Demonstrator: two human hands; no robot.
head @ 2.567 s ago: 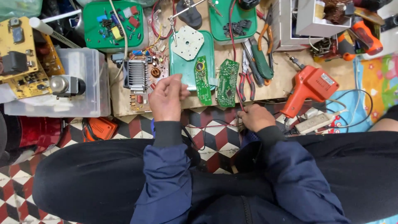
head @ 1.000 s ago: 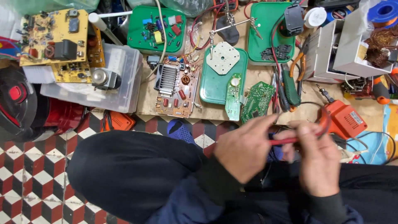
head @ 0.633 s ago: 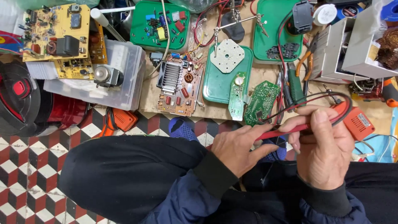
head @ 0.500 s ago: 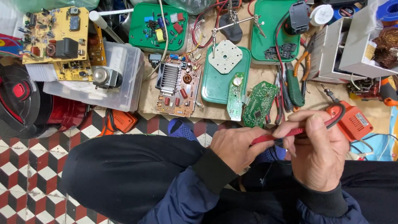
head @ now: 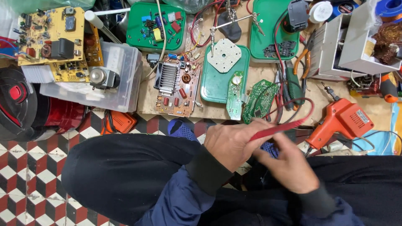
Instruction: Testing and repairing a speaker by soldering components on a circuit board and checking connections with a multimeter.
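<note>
Surface: low wooden work board lying ahead of both hands, crowded with electronics. Floor under the person's crossed legs is tiled in a red, black and white cube pattern.

On the board, directly beyond the left hand: small green circuit board, a green tray carrying a white octagonal plate, and a larger board with a finned heat sink. Farther out to the left: clear plastic box with yellow circuit boards on top. Beyond the right hand and to its right: orange soldering gun, pliers with orange handles, white drawer unit.

Red test probe: slim red rod, lying nearly level between the two hands, slightly raised at its right end. A red lead loops from that end up and back over the green circuit board.

Left hand: fingers curled closed on the left end of the probe, in front of the knees. Right hand: blurred; fingers reach up to the probe's middle and appear to pinch it, but grip cannot be confirmed.

Both hands close together, just short of the board's near edge.
</note>
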